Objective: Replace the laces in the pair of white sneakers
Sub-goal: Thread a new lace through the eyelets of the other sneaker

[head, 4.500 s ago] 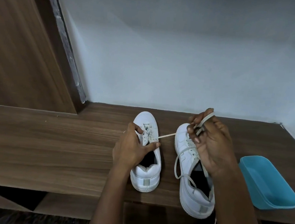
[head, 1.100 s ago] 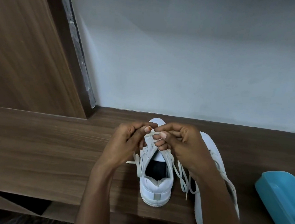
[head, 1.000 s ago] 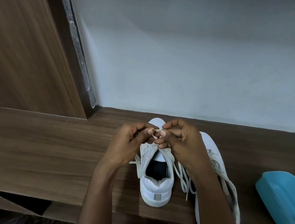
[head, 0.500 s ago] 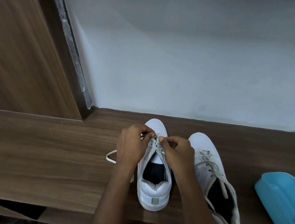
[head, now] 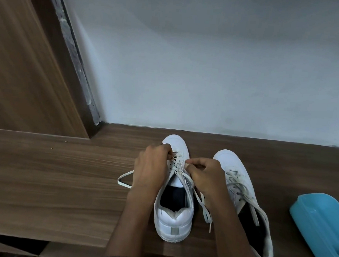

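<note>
Two white sneakers stand toes-away on the wooden surface (head: 58,190). The left sneaker (head: 175,216) sits between my wrists. My left hand (head: 151,169) pinches its off-white lace (head: 178,170) near the lower eyelets on the left side. My right hand (head: 205,175) pinches the same lace on the right side. One lace loop (head: 123,180) trails out left of my left hand, and a loose end (head: 205,210) hangs between the shoes. The right sneaker (head: 236,174) lies loosely laced, partly behind my right forearm.
A light blue plastic tub (head: 323,227) rests at the right edge of the surface. A wooden panel (head: 23,66) rises at the left, and a pale wall (head: 209,70) closes the back. The front edge of the surface runs just below the sneakers' heels.
Both hands came down from above the left sneaker onto its eyelets, still gripping the lace. A lace loop now trails to the left. The view shifted, showing more of the right sneaker.
</note>
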The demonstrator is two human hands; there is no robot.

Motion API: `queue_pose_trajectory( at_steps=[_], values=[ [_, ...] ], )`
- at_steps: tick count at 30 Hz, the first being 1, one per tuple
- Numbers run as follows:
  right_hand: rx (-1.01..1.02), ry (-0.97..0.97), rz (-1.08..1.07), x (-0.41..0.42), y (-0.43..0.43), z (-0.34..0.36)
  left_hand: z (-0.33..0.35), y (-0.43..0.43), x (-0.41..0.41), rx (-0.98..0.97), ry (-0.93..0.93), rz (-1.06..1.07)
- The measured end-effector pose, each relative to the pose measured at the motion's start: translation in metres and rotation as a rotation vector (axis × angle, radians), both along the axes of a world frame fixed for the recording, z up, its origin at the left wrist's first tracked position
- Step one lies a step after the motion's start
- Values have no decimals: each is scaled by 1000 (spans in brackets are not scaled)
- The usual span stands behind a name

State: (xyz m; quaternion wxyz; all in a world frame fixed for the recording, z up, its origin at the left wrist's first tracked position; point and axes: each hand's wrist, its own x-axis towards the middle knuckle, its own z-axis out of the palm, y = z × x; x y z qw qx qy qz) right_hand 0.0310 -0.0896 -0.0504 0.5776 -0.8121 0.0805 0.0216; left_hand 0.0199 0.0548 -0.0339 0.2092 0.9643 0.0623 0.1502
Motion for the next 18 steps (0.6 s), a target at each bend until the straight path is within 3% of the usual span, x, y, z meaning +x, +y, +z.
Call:
queue_pose_trajectory(
  at_steps=[10,14,18],
  values=[
    [27,-10,20,-1,-2,-3,-9,-4,5,-56,-54,-33],
    [73,-10,21,-1,-3,-4,-21,2,11,-397,-70,-43],
    [116,-19,8,-1,-3,-6,-31,2,9,-773,30,18]
  ],
)
